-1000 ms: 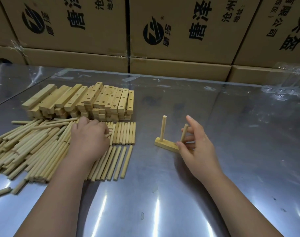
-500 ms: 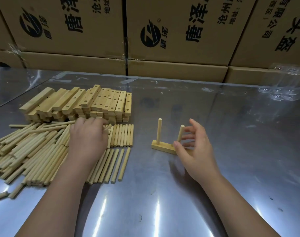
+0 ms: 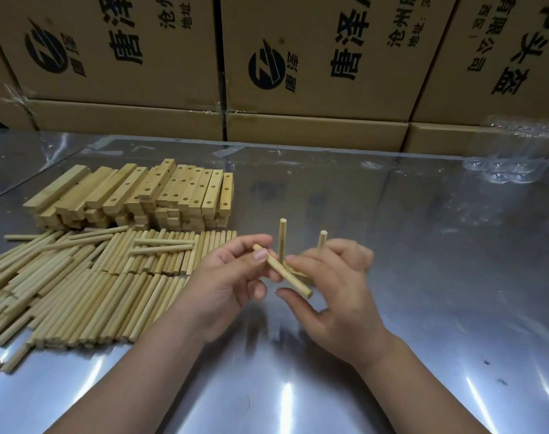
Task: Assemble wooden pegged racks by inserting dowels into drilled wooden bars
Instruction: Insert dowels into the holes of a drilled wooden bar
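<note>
Head view: I see a dowel held between both hands, in front of the bar.
The left hand (image 3: 232,277) pinches the dowel (image 3: 282,270) near its upper end. The lower end lies between the right hand's (image 3: 335,286) thumb and forefinger, and I cannot tell if they grip it. The bar (image 3: 300,274) is just behind, mostly hidden.

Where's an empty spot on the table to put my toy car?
Right side: the shiny metal table is bare between the right hand and the clear plastic packs. Also bare: the far strip before the brown cardboard boxes. The left is crowded with the pile of loose wooden dowels and the stack of drilled wooden bars.
</note>
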